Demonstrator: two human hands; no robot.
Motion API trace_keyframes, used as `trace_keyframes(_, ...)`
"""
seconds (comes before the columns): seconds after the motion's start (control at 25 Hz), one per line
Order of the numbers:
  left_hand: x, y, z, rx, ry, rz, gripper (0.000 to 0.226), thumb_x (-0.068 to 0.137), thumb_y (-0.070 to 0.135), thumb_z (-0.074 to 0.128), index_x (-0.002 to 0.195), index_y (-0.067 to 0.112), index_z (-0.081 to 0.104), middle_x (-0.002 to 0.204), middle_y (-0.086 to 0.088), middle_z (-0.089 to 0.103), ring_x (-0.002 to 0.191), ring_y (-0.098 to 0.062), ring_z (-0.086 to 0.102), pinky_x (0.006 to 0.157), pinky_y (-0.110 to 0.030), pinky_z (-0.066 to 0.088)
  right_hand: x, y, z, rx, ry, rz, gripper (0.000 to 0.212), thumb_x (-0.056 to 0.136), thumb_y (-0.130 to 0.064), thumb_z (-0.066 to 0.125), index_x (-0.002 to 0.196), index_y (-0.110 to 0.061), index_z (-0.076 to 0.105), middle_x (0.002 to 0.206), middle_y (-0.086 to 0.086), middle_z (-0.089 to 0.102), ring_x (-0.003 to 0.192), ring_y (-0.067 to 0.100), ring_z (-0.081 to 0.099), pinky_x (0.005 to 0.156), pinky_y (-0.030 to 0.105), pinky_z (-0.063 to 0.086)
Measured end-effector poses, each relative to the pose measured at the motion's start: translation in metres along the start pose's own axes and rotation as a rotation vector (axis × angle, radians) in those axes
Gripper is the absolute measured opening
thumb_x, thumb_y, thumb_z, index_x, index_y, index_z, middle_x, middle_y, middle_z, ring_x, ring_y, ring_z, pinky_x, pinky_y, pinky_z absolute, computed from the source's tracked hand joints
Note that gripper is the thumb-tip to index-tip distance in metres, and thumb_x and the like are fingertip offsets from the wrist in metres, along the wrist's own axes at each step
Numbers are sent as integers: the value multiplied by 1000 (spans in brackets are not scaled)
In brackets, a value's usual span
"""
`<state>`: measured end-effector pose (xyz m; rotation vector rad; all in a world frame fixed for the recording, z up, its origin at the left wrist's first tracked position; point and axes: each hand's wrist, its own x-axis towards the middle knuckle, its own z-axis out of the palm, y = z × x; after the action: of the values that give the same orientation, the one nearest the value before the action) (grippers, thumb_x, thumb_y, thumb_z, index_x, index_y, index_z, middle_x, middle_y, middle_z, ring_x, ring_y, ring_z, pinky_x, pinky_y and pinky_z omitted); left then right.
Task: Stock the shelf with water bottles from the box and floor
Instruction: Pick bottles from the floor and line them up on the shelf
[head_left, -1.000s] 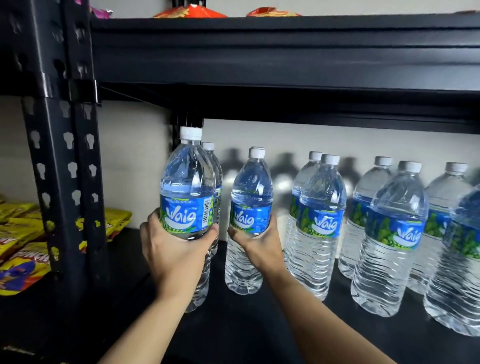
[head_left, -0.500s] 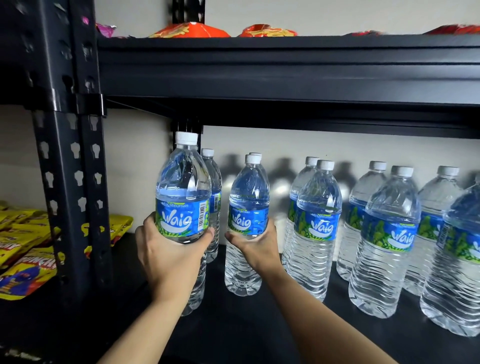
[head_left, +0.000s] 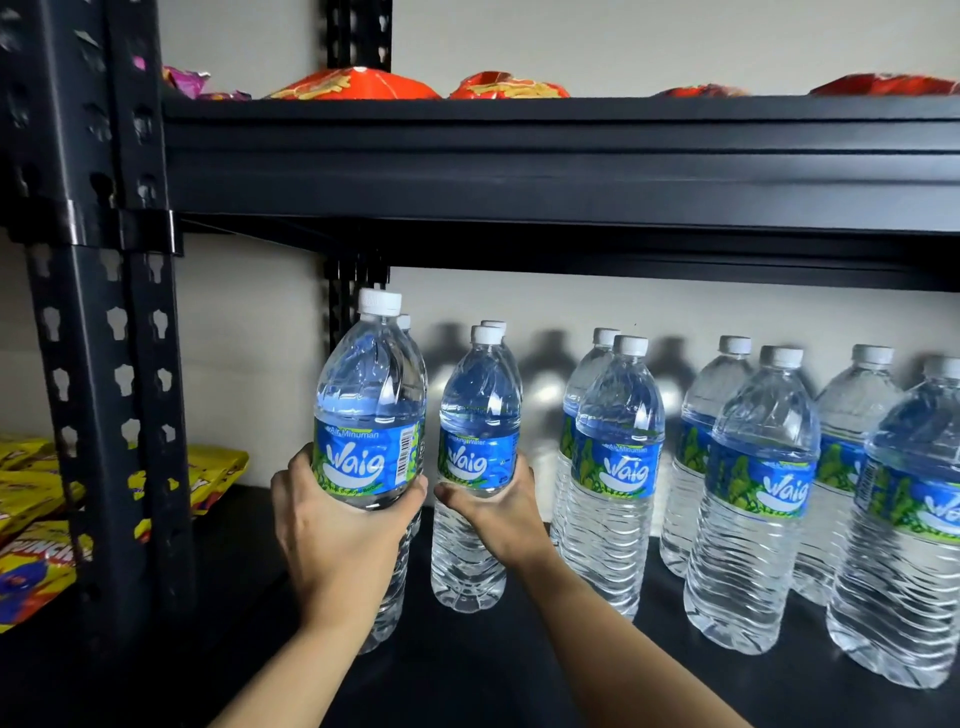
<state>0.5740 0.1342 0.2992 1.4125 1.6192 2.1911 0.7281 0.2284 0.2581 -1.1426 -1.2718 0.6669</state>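
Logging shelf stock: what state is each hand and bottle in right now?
left hand: grips near bottle
right hand: grips second bottle
near bottle: upright, capped
second bottle: upright, capped
shelved bottles: upright, capped, untouched

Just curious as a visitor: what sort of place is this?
Probably a small shop or its stockroom: a black metal rack holds rows of identical water bottles, with orange snack bags on the shelf above and yellow snack packets in the next bay.

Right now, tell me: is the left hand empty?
No, the left hand holds a water bottle at the lower edge of its label.
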Motion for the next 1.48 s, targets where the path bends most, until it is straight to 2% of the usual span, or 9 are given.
trace_keyframes(0.16, -2, -1, 2, 24, -4, 1, 82, 46, 30, 97, 112, 5, 58, 110, -13, 58, 108, -29, 53, 91, -35, 42, 1, 3, -2, 8, -31, -4, 83, 46, -45, 98, 114, -34, 52, 113, 9, 70, 98, 19, 73, 92, 45, 58)
trace_keyframes(0.28, -3, 0, 1, 15, -6, 0, 83, 45, 31, 97, 114, 6, 58, 111, -14, 58, 109, -30, 53, 91, -36, 42, 3, 7, -2, -78, -49, 2, 89, 41, -62, 94, 116, -42, 51, 118, 2, 66, 109, 18, 68, 96, 41, 55)
trace_keyframes(0.48, -4, -5, 1, 31, -5, -6, 82, 46, 30, 97, 114, 5, 57, 111, -15, 58, 111, -31, 52, 94, -38, 41, -47, -5, -31, -418, -279, 52, 102, 63, -64, 80, 145, -30, 32, 135, -10, 46, 134, 12, 41, 114, 28, 33)
trace_keyframes(0.64, -7, -10, 4, 27, -16, -15, 81, 45, 29, 97, 112, 4, 58, 110, -14, 59, 111, -30, 53, 93, -35, 40, -83, 26, -48, -770, -425, 97, 112, 72, -82, 54, 157, -20, 15, 159, 4, 30, 150, 19, 21, 122, 31, 18)
trace_keyframes(0.76, -8, -14, 8, 17, -13, -10, 78, 44, 32, 97, 108, 6, 60, 106, -11, 60, 108, -29, 55, 91, -32, 41, -89, 31, -44, -968, -443, 62, 123, 63, -92, 12, 158, -13, 16, 166, 10, 15, 154, 22, 7, 125, 34, 7)
trace_keyframes(0.92, -1, -21, 19, -2, 19, -27, 77, 44, 32, 96, 107, 7, 60, 104, -8, 59, 105, -28, 57, 89, -28, 41, -87, 34, -44, -1018, -449, 20, 93, 90, -73, 35, 158, -12, 17, 166, 7, 13, 154, 19, 5, 125, 33, 7)
trace_keyframes(1.12, 22, -26, 45, -31, 44, -26, 76, 48, 32, 95, 109, 6, 58, 108, -11, 59, 105, -25, 52, 83, -16, 32, -84, 44, -45, -1039, -419, -2, 91, 91, -71, 37, 158, -12, 15, 166, 6, 14, 154, 18, 5, 125, 32, 6)
trace_keyframes(1.32, 36, -46, 68, -4, 8, -24, 74, 48, 29, 94, 108, 4, 58, 105, -12, 58, 105, -28, 54, 89, -24, 36, -83, 43, -45, -1023, -441, -6, 110, 75, -87, 21, 157, -14, 18, 166, 5, 15, 154, 18, 7, 124, 31, 6)
trace_keyframes(1.48, 34, -60, 76, 22, 23, -50, 74, 47, 30, 92, 107, 4, 59, 103, -12, 58, 104, -28, 53, 87, -25, 36, -82, 46, -44, -1027, -420, -31, 85, 92, -69, 36, 156, -14, 20, 166, 5, 15, 154, 19, 6, 124, 30, 6)
